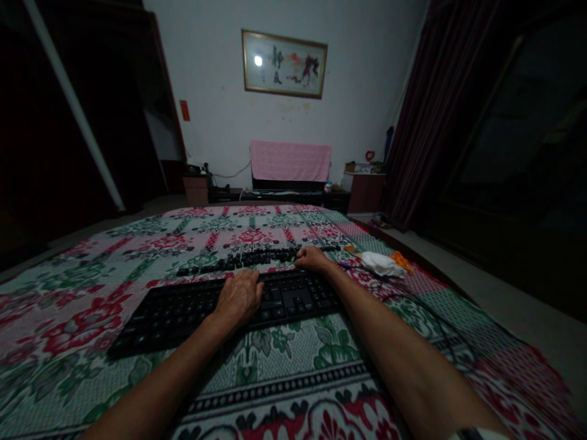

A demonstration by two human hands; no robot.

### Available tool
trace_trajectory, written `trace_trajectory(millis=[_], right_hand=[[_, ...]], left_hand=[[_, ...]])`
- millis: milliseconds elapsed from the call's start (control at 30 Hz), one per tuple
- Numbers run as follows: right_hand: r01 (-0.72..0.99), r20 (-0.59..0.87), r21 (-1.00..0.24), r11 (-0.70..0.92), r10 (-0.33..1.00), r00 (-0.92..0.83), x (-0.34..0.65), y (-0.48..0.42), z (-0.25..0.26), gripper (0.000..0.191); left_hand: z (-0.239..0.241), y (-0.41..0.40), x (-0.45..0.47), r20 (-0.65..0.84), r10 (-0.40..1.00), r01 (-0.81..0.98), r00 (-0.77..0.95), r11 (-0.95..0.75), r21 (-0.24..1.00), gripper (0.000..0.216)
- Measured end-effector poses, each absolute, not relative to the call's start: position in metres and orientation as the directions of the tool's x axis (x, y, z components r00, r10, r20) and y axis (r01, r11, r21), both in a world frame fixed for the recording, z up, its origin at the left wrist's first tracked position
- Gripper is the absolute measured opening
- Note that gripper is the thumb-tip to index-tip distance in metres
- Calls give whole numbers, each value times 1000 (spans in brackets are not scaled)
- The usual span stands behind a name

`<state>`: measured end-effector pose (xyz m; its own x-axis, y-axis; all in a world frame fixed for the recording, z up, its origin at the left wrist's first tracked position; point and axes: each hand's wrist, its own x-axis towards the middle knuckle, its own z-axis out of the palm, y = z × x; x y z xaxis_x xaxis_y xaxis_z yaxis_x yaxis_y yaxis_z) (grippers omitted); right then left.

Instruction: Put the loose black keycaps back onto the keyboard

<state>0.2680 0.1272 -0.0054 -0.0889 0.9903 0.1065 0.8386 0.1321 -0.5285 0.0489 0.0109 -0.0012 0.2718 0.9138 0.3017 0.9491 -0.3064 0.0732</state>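
Note:
A black keyboard (183, 311) lies on a floral bedspread (293, 373) in front of me. My left hand (239, 298) rests palm down on its middle, fingers curled over the keys. Beyond the keyboard runs a row of loose black keycaps (238, 261). My right hand (312, 258) reaches to the right end of that row, fingers bent down onto the keycaps; whether it grips one is hidden.
A white cloth (381, 264) with an orange item beside it lies right of the keycaps, and a dark cable (413, 299) trails over the bedspread. A pink-covered cabinet (290, 162) stands at the far wall under a framed picture (284, 63). Floor lies right of the bed.

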Motion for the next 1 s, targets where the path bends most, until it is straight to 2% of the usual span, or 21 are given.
trace_trajectory(millis=[100, 333, 667, 833, 1000], right_hand=[[821, 66, -563, 99, 995, -75, 268, 126, -2, 26], [774, -16, -630, 61, 996, -92, 268, 128, 0, 23], [725, -25, -685, 66, 993, -114, 271, 128, -3, 25], [705, -26, -705, 78, 990, -136, 270, 124, 1, 20], [755, 34, -645, 113, 992, -120, 268, 122, 1, 20]], left_hand=[[0, 10, 49, 305, 914, 950, 267, -302, 75, 27], [0, 9, 50, 315, 910, 950, 271, -306, 67, 26], [-2, 10, 49, 325, 906, 949, 271, -308, 68, 26], [0, 10, 50, 308, 914, 951, 263, -300, 80, 27], [0, 10, 50, 297, 919, 951, 259, -296, 86, 28]])
